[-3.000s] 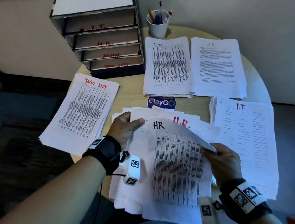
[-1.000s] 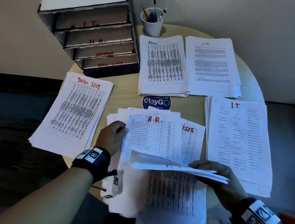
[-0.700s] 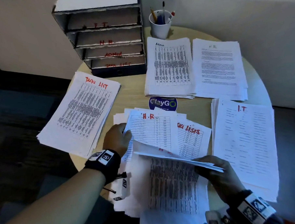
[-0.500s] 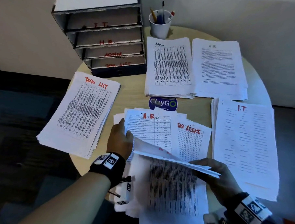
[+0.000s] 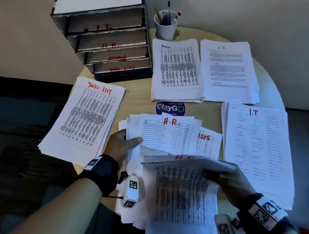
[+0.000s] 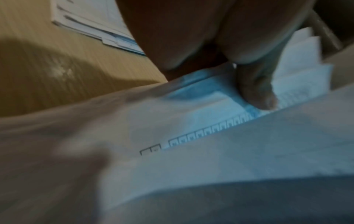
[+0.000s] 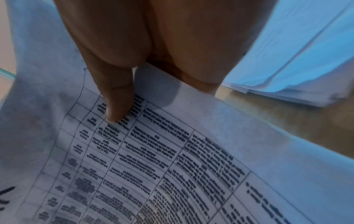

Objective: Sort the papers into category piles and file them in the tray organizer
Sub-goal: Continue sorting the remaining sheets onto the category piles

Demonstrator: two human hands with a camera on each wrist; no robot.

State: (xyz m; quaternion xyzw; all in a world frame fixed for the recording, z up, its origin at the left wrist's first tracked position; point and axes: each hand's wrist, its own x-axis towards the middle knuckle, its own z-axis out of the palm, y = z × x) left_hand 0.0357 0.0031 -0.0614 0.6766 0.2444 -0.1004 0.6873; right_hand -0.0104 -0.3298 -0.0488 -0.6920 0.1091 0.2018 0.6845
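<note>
At the worktop's [image 5: 138, 98] left edge lies the Task List pile [image 5: 84, 121], overhanging it. Behind it, at the far left edge, stands the tray organizer [image 5: 107, 42], its four trays marked I.T., H.R., ADMIN and TASK LIST in red. The left hand [image 5: 121, 145] grips the left edge of the unsorted stack [image 5: 167, 135] at the near edge, thumb laid across the top sheet headed H.R., fingers tucked beneath. Just beyond that stack a round blue sticker [image 5: 170, 108] shows on the wood. At the far edge a white cup of pens [image 5: 165, 27] stands by the Admin pile [image 5: 177, 70], whose right side touches the H.R. pile [image 5: 229, 70]. The right hand [image 5: 227, 183] pinches a printed table sheet [image 5: 180, 194] by its right side, thumb on the print, the sheet's top curling over. Along the right edge sits the I.T. pile [image 5: 256, 148].
</note>
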